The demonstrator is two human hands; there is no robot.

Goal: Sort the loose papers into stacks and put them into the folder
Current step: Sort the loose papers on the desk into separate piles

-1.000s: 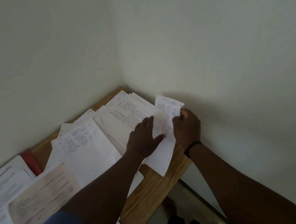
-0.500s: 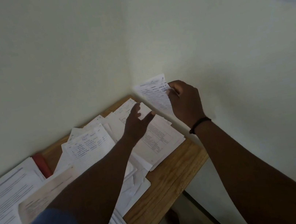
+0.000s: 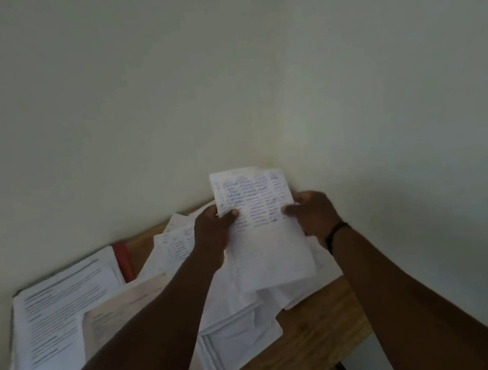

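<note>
A handwritten sheet (image 3: 262, 232) is lifted upright above the table, facing me. My left hand (image 3: 212, 234) pinches its left edge with the thumb on the front. On the other side, my right hand (image 3: 313, 215) grips the right edge. Below them, several loose white papers (image 3: 241, 321) lie scattered and overlapping on the wooden table (image 3: 315, 332). A red folder (image 3: 123, 260) peeks out at the back, mostly covered by sheets.
A stack of printed pages (image 3: 57, 320) lies at the left end of the table, with a beige printed sheet (image 3: 123, 317) overlapping it. Pale walls meet in a corner right behind the table. The table's right edge drops off by the wall.
My right hand lifted the handwritten sheet off the pile and brought it in front of me. My left hand left the pile and took hold of the sheet's left edge.
</note>
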